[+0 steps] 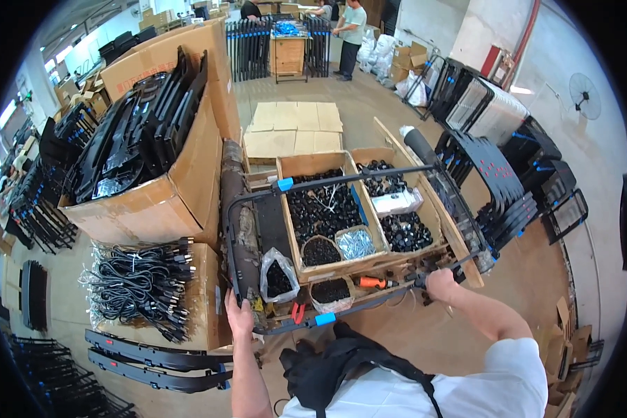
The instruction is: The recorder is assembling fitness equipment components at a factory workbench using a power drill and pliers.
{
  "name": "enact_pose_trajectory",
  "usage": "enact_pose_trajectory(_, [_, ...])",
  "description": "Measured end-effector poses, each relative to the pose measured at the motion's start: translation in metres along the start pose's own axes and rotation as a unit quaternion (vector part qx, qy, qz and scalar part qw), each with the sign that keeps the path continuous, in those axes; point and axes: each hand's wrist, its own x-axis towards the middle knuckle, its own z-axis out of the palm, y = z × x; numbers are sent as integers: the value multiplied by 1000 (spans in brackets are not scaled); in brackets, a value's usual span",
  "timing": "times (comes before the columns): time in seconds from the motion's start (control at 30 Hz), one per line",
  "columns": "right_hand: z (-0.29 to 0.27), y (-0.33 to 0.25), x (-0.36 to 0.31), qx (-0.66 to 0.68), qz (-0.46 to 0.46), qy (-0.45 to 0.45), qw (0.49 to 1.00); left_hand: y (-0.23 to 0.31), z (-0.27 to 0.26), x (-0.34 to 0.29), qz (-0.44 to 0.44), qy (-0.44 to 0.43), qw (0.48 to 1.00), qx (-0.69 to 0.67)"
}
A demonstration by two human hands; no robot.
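A black tubular frame (235, 230) with rounded corners and blue clips lies across a divided wooden parts box (282, 209). My left hand (240, 319) is closed around the frame's near left corner, thumb on the inner side. My right hand (440, 285) makes a fist by the near right corner, beside a dark tool-like piece (419, 280); what it grips is mostly hidden. Left of that fist lies an orange-handled tool (373, 282). Red-handled pliers (298, 312) rest near the frame's front bar, next to a container of small black parts (331, 292).
Bundled black cables (136, 285) cover a carton at left, below a large cardboard box (139, 216) of black plastic panels. Curved black bars (157, 362) project near my left forearm. Stacked frames (491, 174) stand at right. Beyond a flat cardboard stack (292, 129), people stand around a workbench.
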Motion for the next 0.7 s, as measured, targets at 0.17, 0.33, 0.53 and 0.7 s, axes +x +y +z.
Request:
enact_pose_trajectory(0.17, [-21, -18, -4, -5, -2, 87, 996, 5, -1, -10, 1, -15, 1000, 5])
enact_pose_trajectory(0.33, [-37, -20, -1, 11, -7, 97, 995, 13, -4, -1, 2, -14, 1000, 6])
enact_pose_trajectory(0.53, [-38, -29, -5, 65, -2, 180, 981, -4, -2, -8, 4, -5, 1000, -17])
enact_pose_trajectory(0.7, [-19, -23, -2, 16, 9, 140, 990, 0, 3, -2, 1, 10, 1000, -4])
